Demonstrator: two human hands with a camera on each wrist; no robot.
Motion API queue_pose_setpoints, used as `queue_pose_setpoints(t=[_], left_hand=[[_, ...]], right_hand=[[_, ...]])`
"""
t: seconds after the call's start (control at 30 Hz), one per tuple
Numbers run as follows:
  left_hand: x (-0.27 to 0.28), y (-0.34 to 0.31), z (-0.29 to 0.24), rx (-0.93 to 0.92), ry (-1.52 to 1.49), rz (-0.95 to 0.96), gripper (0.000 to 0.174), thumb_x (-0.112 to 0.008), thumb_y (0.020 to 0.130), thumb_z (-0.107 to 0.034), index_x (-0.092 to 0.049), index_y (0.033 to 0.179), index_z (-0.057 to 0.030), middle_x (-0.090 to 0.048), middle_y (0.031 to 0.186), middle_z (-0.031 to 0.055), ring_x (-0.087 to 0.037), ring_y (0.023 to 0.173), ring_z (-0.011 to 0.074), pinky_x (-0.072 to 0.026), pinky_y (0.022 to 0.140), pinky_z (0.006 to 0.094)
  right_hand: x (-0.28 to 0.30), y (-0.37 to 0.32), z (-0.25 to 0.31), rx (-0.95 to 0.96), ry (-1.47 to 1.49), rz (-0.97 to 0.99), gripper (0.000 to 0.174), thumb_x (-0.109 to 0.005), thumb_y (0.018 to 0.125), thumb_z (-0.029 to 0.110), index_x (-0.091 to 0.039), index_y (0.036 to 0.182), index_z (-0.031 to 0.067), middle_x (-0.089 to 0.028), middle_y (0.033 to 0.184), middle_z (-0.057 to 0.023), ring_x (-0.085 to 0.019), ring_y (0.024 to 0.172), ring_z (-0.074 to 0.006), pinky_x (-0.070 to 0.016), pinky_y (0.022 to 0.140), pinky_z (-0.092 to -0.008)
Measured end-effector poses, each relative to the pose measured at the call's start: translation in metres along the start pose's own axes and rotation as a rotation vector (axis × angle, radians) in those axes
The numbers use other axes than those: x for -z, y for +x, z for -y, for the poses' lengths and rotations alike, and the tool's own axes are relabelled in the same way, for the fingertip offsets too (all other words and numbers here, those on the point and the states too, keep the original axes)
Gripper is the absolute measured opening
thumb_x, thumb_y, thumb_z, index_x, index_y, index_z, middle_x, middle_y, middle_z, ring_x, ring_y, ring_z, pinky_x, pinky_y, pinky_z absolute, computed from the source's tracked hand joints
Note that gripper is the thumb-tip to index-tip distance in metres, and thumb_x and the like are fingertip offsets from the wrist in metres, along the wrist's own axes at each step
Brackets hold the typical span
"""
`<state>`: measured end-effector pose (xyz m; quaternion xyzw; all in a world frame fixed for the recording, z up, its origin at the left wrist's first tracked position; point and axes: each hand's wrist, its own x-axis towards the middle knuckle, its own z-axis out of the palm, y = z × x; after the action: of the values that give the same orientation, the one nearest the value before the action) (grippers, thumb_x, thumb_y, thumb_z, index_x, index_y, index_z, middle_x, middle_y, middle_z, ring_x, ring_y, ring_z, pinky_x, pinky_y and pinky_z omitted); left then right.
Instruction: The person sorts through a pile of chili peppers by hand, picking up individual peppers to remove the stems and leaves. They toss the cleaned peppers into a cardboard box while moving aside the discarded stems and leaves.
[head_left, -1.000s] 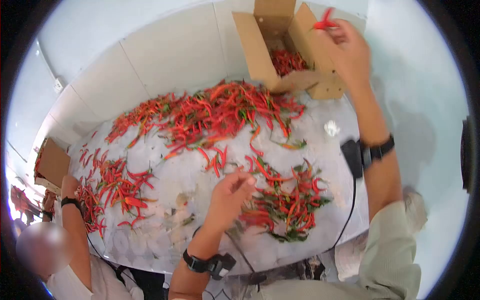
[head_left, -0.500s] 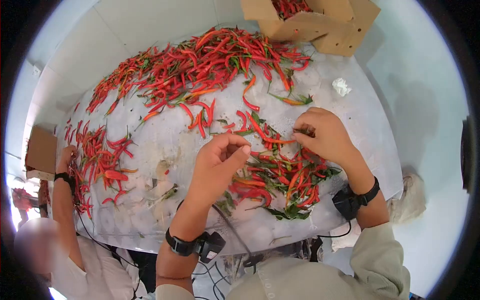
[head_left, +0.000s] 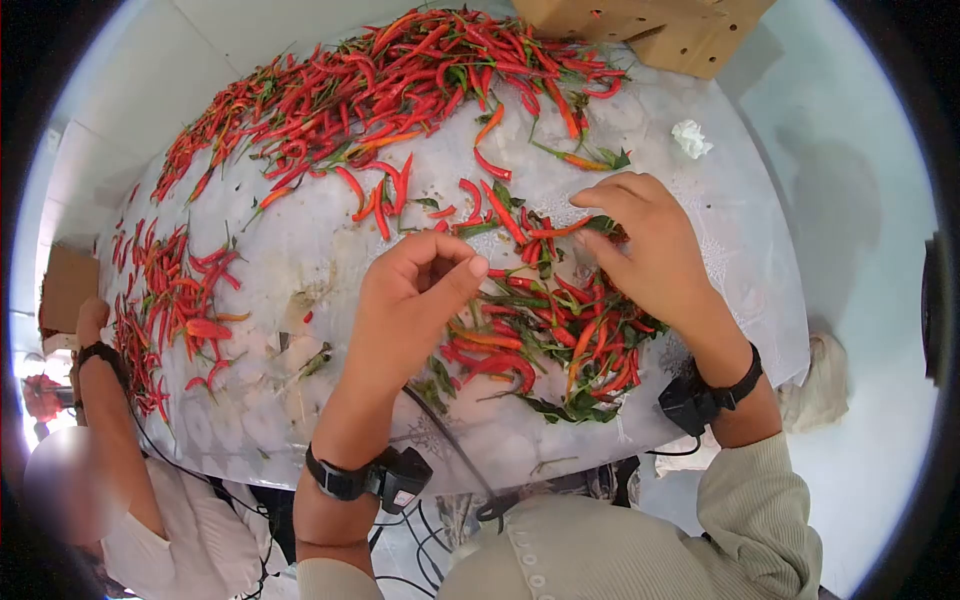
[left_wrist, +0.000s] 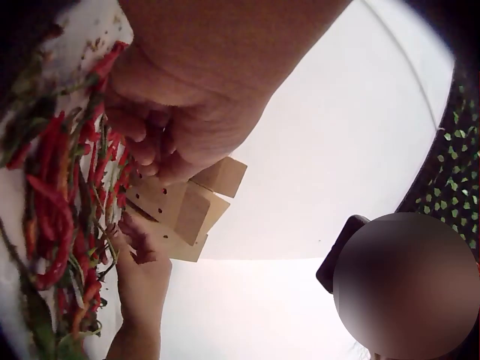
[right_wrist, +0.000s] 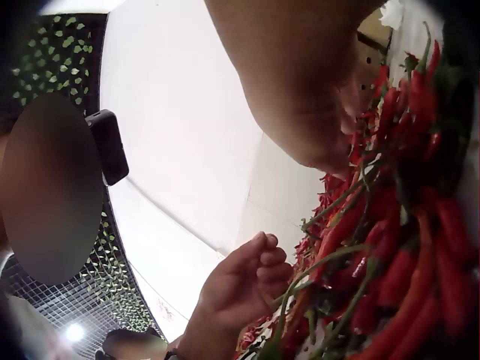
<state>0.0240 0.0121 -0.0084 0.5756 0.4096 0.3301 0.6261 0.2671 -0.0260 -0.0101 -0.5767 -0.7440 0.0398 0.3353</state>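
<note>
My right hand (head_left: pixel 650 245) reaches over the near pile of red chili peppers (head_left: pixel 585 345), thumb and index finger apart. Between those fingertips lies the end of an orange-red chili pepper (head_left: pixel 558 230), beside a dark leaf. In the left wrist view the right hand (left_wrist: pixel 142 277) has its fingers at the pile's edge. My left hand (head_left: pixel 410 295) hovers at the left side of this pile, fingers loosely curled and thumb close to the index finger. Seen from the right wrist, the left hand (right_wrist: pixel 244 289) shows nothing in its fingers.
A larger heap of chili peppers (head_left: pixel 400 85) spreads along the back of the table (head_left: pixel 270 410). A cardboard box (head_left: pixel 690 35) stands at the back right, near crumpled white paper (head_left: pixel 690 139). At the left, another person's arm (head_left: pixel 115 400) reaches beside a smaller chili pile (head_left: pixel 175 300).
My right hand came down from beside the cardboard box, where it held a red chili pepper, to the near pile. The head view has tilted down; the left hand stays by the pile.
</note>
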Motion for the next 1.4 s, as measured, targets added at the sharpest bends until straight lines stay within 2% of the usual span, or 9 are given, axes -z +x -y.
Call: queue_pose_setpoints(t=[0.17,0.27,0.37,0.57,0.67,0.77,0.97,1.1,1.4], left_hand=[[0.002,0.001,0.002,-0.015,-0.002,0.005,0.016,-0.068,0.088,-0.020,-0.062,0.092,-0.0052,-0.057,0.074,-0.0043,-0.047,0.063,0.0030,-0.0365,0.056,0.0194],[0.000,0.001,0.002,-0.016,-0.007,0.003,0.016,-0.068,0.088,-0.020,-0.063,0.093,-0.0055,-0.058,0.074,-0.0043,-0.048,0.064,0.0033,-0.0373,0.058,0.0195],[0.000,0.001,0.003,-0.023,-0.017,0.004,0.016,-0.068,0.088,-0.020,-0.064,0.093,-0.0057,-0.058,0.074,-0.0043,-0.048,0.064,0.0035,-0.0379,0.059,0.0194],[0.002,-0.002,-0.001,0.037,0.028,0.041,0.017,-0.068,0.088,-0.020,-0.067,0.094,-0.0040,-0.057,0.074,-0.0055,-0.047,0.065,0.0024,-0.0368,0.059,0.0190],[-0.002,-0.004,-0.010,0.126,0.016,0.100,0.022,-0.069,0.088,-0.021,-0.069,0.100,-0.0019,-0.056,0.075,-0.0059,-0.045,0.068,0.0025,-0.0364,0.061,0.0194],[-0.012,-0.005,-0.001,-0.021,-0.065,0.076,0.025,-0.069,0.089,-0.022,-0.069,0.101,-0.0008,-0.057,0.082,-0.0032,-0.047,0.071,0.0041,-0.0375,0.064,0.0206],[-0.010,-0.007,0.002,-0.075,-0.094,0.029,0.022,-0.069,0.088,-0.019,-0.070,0.100,-0.0001,-0.059,0.088,0.0004,-0.054,0.080,0.0067,-0.0428,0.070,0.0222],[-0.016,-0.008,-0.005,-0.090,-0.196,0.006,0.014,-0.069,0.087,-0.013,-0.069,0.096,-0.0016,-0.064,0.086,0.0001,-0.055,0.074,0.0059,-0.0429,0.064,0.0208],[-0.012,-0.007,-0.003,0.087,-0.274,0.006,0.016,-0.061,0.093,-0.019,-0.061,0.102,-0.0064,-0.065,0.091,0.0024,-0.063,0.080,0.0107,-0.0444,0.062,0.0215]], right_hand=[[0.013,-0.005,0.022,0.072,0.199,0.194,0.018,-0.074,0.071,0.018,-0.062,0.078,0.0067,-0.058,0.079,-0.0092,-0.055,0.081,-0.0315,-0.0447,0.071,-0.0405],[0.014,-0.006,0.023,0.110,0.158,0.295,0.020,-0.075,0.071,0.021,-0.062,0.075,0.0069,-0.058,0.079,-0.0086,-0.056,0.081,-0.0304,-0.0447,0.071,-0.0416],[0.016,-0.006,0.021,0.045,0.088,0.364,0.017,-0.076,0.071,0.014,-0.062,0.076,0.0066,-0.062,0.083,-0.0072,-0.058,0.084,-0.0274,-0.0464,0.075,-0.0382],[0.011,-0.002,0.024,-0.082,0.243,-0.008,0.012,-0.073,0.072,0.011,-0.062,0.076,0.0072,-0.061,0.080,-0.0083,-0.058,0.077,-0.0279,-0.0460,0.068,-0.0380],[0.008,-0.002,0.032,-0.046,0.275,-0.132,0.015,-0.075,0.070,0.009,-0.063,0.078,0.0080,-0.063,0.082,-0.0079,-0.060,0.075,-0.0263,-0.0465,0.066,-0.0360],[0.000,-0.002,0.043,0.119,0.201,-0.188,0.018,-0.077,0.068,0.010,-0.064,0.079,0.0085,-0.063,0.084,-0.0069,-0.060,0.076,-0.0250,-0.0470,0.066,-0.0350],[-0.007,-0.001,0.049,0.244,0.193,-0.159,0.020,-0.079,0.067,0.011,-0.063,0.080,0.0085,-0.062,0.083,-0.0042,-0.059,0.073,-0.0240,-0.0475,0.062,-0.0346],[-0.011,-0.002,0.049,0.253,0.255,-0.114,0.020,-0.079,0.068,0.011,-0.064,0.081,0.0084,-0.062,0.083,-0.0047,-0.060,0.073,-0.0243,-0.0484,0.062,-0.0343],[-0.008,-0.007,0.041,0.067,0.444,-0.017,0.018,-0.076,0.074,0.010,-0.067,0.089,0.0076,-0.064,0.086,-0.0077,-0.062,0.075,-0.0234,-0.0492,0.062,-0.0323]])
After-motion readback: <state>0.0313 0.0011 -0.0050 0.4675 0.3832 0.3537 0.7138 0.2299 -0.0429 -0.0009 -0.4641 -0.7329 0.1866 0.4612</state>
